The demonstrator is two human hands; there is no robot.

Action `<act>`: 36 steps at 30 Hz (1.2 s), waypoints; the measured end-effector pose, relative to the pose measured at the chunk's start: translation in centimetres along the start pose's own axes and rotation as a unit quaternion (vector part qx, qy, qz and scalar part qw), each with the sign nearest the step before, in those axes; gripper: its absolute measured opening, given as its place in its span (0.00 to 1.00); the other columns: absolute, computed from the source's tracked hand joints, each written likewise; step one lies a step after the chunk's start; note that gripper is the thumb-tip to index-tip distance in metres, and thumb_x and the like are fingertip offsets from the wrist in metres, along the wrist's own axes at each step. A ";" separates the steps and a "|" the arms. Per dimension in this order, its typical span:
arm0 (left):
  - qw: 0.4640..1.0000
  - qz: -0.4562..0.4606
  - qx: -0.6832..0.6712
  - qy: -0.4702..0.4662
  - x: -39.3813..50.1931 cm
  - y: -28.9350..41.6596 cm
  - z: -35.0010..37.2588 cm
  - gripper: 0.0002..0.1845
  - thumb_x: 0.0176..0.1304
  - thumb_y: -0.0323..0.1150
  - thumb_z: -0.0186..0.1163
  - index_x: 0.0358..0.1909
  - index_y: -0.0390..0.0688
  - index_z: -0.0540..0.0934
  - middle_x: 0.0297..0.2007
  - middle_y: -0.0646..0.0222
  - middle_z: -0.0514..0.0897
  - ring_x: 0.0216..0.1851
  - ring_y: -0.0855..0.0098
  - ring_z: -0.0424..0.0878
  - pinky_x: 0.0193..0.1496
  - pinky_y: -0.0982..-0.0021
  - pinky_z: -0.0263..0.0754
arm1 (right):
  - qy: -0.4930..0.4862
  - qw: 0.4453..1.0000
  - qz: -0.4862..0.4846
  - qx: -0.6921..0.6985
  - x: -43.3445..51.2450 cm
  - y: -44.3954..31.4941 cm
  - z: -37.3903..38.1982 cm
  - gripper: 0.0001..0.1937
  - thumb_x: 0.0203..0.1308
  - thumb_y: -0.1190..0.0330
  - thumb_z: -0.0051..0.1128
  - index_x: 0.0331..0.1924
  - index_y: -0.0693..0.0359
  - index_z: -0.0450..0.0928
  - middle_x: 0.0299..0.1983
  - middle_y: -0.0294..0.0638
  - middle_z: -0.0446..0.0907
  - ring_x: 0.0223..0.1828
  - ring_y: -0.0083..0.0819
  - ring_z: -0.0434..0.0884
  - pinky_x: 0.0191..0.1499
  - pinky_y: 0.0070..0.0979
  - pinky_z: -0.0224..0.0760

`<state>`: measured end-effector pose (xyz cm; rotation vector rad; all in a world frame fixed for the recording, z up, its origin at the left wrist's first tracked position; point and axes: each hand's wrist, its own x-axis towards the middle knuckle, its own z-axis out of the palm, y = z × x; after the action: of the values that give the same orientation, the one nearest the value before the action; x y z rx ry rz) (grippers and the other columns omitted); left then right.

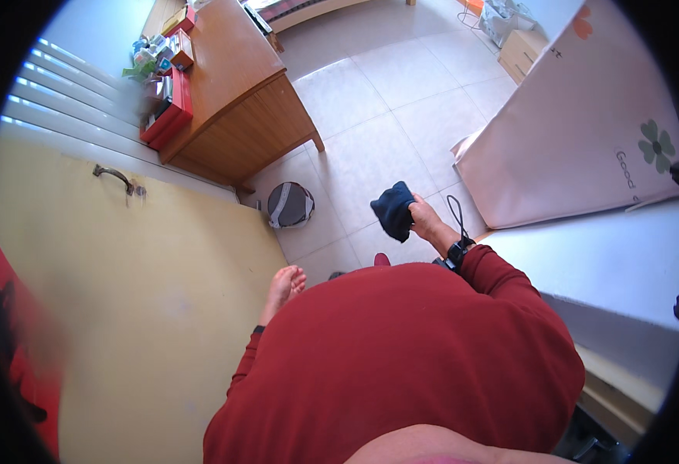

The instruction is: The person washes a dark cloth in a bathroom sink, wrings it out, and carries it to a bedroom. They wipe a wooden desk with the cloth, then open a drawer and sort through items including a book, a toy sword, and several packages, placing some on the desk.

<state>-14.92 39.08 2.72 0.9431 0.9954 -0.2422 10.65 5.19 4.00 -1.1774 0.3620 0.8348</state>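
Observation:
My right hand (426,219) holds a bunched dark navy cloth (395,210) out in front of me, above the tiled floor. A black device with a looped cord (457,217) is strapped at that wrist. By the left side of my red top, my left hand (286,284) hangs low with its fingers curled and nothing visible in them. The pale yellow door (171,278) is what it is nearest to. The tip of a red shoe (381,259) shows below me.
A round dark-topped container (291,205) stands on the floor past the door's edge. Ahead on the left is a wooden desk (229,75) bearing a red box (168,119). A pink fabric cover with clover prints (571,133) and a white ledge (612,267) flank my right.

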 end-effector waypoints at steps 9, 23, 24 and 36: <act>0.997 -0.015 0.079 0.013 5.5 10.8 8.3 0.09 0.67 0.34 0.58 0.46 0.45 0.72 0.40 0.70 0.79 0.37 0.74 0.78 0.39 0.71 0.75 | 0.025 0.994 -0.019 0.102 7.5 -4.5 -1.8 0.20 0.59 0.76 0.42 0.56 0.56 0.71 0.43 0.41 0.80 0.41 0.35 0.82 0.40 0.38 0.78; 0.983 0.172 0.061 0.026 17.1 31.5 8.4 0.08 0.64 0.33 0.59 0.42 0.43 0.77 0.35 0.75 0.80 0.34 0.82 0.78 0.35 0.79 0.73 | -0.095 0.925 -0.347 -0.119 24.3 -27.7 21.6 0.27 0.59 0.80 0.41 0.65 0.66 0.63 0.55 0.43 0.73 0.55 0.28 0.74 0.59 0.23 0.67; 0.980 0.191 0.055 0.031 17.7 32.2 8.2 0.08 0.64 0.32 0.59 0.42 0.42 0.77 0.34 0.75 0.80 0.34 0.83 0.78 0.35 0.80 0.72 | -0.092 0.884 -0.415 -0.195 25.3 -29.3 24.3 0.28 0.56 0.84 0.40 0.65 0.66 0.63 0.56 0.44 0.72 0.58 0.29 0.73 0.61 0.25 0.65; 0.683 0.568 0.403 0.219 25.3 42.9 10.6 0.23 0.61 0.33 0.60 0.59 0.40 0.73 0.61 0.53 0.73 0.64 0.54 0.67 0.67 0.59 0.59 | -0.265 0.652 -0.379 -0.601 32.8 -30.9 31.9 0.31 0.54 0.75 0.57 0.66 0.49 0.67 0.62 0.51 0.68 0.65 0.50 0.67 0.66 0.40 0.63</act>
<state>29.98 62.33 8.78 2.3510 0.5002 0.7108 49.69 42.62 15.07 -1.9553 -1.3476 0.5442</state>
